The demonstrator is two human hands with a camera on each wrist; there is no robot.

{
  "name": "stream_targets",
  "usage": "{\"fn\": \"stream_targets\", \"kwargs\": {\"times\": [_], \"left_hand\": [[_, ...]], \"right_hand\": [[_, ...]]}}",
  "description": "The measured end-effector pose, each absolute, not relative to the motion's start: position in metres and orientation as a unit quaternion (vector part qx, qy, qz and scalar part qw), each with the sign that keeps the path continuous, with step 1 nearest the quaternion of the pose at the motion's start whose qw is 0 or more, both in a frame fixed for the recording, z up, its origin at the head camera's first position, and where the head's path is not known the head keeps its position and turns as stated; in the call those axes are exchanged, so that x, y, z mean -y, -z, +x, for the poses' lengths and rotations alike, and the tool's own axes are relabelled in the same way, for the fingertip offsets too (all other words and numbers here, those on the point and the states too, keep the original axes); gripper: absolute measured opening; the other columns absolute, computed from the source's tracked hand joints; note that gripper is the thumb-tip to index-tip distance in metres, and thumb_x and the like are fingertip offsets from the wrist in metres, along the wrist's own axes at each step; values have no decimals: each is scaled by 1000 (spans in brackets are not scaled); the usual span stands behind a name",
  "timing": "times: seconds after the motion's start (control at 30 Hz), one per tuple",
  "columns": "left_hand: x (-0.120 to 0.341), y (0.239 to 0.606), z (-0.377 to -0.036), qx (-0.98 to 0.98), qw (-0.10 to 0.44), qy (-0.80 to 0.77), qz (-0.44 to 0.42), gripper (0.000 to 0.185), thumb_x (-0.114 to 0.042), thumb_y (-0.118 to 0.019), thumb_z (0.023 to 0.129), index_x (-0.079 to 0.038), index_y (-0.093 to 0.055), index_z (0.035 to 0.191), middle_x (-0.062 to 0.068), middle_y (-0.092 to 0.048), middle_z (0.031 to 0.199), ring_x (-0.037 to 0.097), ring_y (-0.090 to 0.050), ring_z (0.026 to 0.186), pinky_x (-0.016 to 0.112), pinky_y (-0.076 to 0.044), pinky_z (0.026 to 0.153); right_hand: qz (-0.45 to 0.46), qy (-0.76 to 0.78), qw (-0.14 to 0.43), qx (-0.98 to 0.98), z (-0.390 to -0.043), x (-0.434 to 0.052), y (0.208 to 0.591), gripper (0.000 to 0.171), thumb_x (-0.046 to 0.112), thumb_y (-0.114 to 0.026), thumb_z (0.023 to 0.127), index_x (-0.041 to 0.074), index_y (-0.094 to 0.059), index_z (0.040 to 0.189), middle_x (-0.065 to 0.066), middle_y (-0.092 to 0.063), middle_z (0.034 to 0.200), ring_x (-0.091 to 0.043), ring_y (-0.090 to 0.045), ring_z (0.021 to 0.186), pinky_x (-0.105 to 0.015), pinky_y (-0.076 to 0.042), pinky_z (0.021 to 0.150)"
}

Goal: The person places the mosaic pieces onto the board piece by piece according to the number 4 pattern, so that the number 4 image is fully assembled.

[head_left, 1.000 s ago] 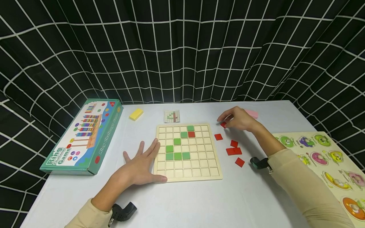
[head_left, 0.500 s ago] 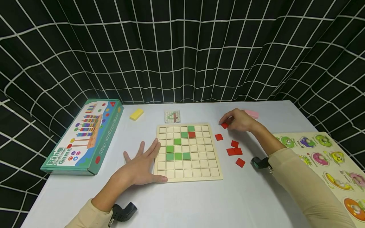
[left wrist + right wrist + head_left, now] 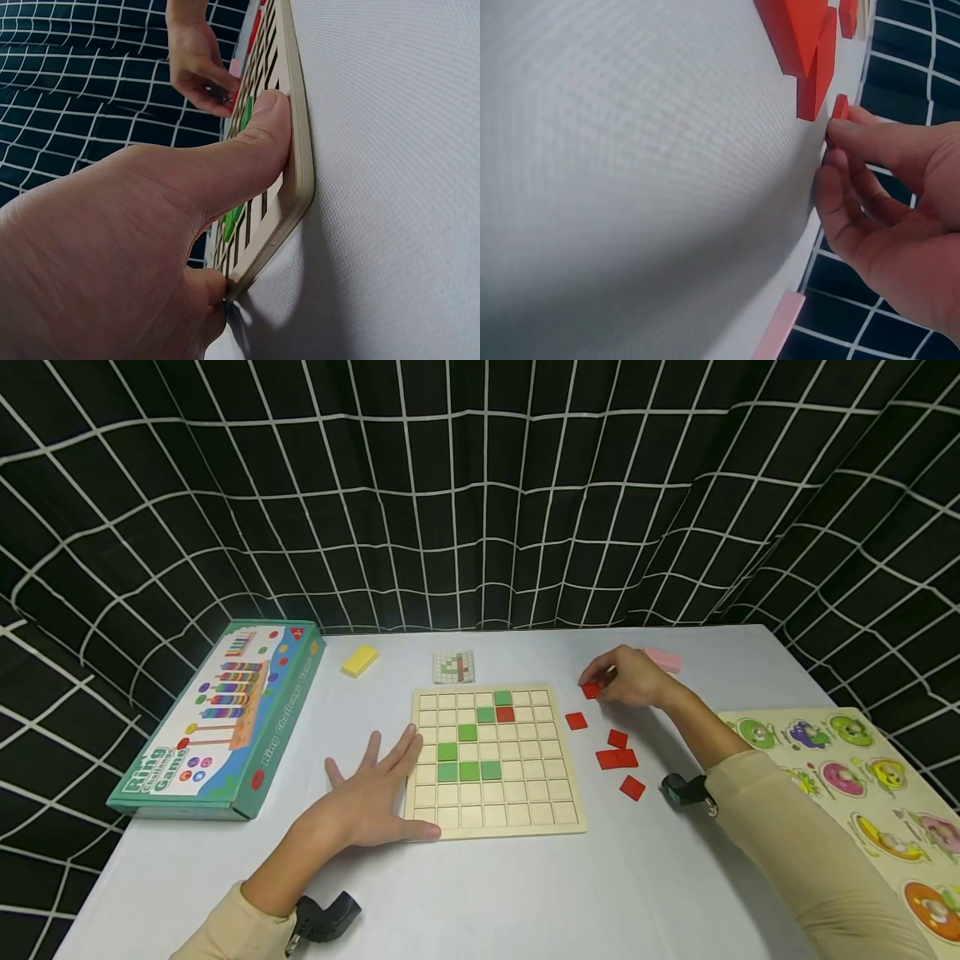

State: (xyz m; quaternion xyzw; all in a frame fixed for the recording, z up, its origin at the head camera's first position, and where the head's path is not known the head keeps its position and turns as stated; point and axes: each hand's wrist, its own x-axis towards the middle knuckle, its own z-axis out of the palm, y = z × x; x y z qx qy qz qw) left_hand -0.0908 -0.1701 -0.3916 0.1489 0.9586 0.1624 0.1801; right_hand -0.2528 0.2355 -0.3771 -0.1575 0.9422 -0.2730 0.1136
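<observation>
A wooden grid board [image 3: 495, 818] lies on the table with several green tiles [image 3: 468, 732] and one red tile [image 3: 505, 714] in its cells. My left hand [image 3: 367, 802] rests spread along its left edge; in the left wrist view the thumb [image 3: 259, 142] lies straight over the board's near rim. Beyond the board's far right corner, my right hand [image 3: 633, 677] pinches a red square tile [image 3: 591, 691] between thumb and fingers. That same tile [image 3: 841, 107] shows edge-on in the right wrist view. Several loose red tiles [image 3: 617, 759] lie right of the board.
A small pattern card [image 3: 453, 667] lies behind the board. A yellow block [image 3: 359, 662] sits at the back left, a pink block [image 3: 663, 661] behind my right hand. A green game box [image 3: 225, 718] stands left; a fruit picture board [image 3: 862, 793] lies right, under my right sleeve.
My right fingers have drawn a red tile up into a pinch, and more of its face shows now. My left hand has kept its place on the board.
</observation>
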Motion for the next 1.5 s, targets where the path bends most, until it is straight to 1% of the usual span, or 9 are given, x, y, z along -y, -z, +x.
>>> {"fn": "stream_targets", "kwargs": {"times": [0.13,0.43,0.7,0.9,1.03,1.17,1.37,1.5], "left_hand": [[170,392,-91,-960,178,-160,149,128,-76,-76,76,-16,-12,169,0,-2,177,50,0,160,95,0,99],[170,391,-91,-958,180,-164,149,128,-76,-75,76,-17,-11,169,-1,-1,178,49,1,160,95,1,99],[170,389,-91,-958,180,-166,149,128,-75,-76,76,-17,-11,169,0,-2,178,49,1,160,95,2,99],[170,389,-91,-958,179,-167,149,128,-76,-76,76,-17,-11,169,0,-2,178,49,1,160,95,2,99],[170,389,-91,-958,180,-166,149,128,-76,-76,76,-17,-11,169,0,-2,178,49,1,160,95,2,99],[169,389,-91,-958,179,-164,149,128,-75,-76,76,-16,-11,169,0,-2,178,50,1,160,95,1,99],[169,390,-91,-958,180,-165,148,128,-75,-76,76,-16,-12,169,0,-2,178,50,1,160,95,2,99],[169,390,-90,-958,181,-168,146,128,-76,-76,76,-16,-12,169,0,-2,177,49,1,160,95,2,99]], "right_hand": [[-154,271,108,-944,-252,-234,376,28,-5,-76,83,3,-80,110,-15,-76,107,-29,-66,96,-33,-56,79],[-126,290,111,-942,-244,-228,372,28,1,-78,84,4,-81,112,-16,-75,107,-30,-60,96,-29,-53,68],[-116,317,120,-934,-237,-221,370,30,2,-78,83,5,-81,112,-15,-75,109,-30,-60,95,-30,-54,69],[-119,333,125,-927,-228,-210,365,31,1,-77,82,4,-80,113,-14,-75,102,-29,-61,90,-31,-55,69],[-119,334,121,-927,-222,-200,364,28,1,-77,84,5,-79,112,-11,-74,98,-27,-62,87,-30,-54,68],[-113,334,120,-928,-216,-191,364,25,3,-78,85,7,-80,110,-10,-73,97,-25,-61,85,-30,-53,67],[-109,341,137,-924,-208,-176,365,24,4,-80,85,8,-79,109,-10,-71,97,-23,-62,83,-29,-54,65],[-117,341,142,-922,-204,-165,366,25,2,-81,83,9,-79,107,-10,-71,95,-23,-61,81,-28,-53,62]]}}
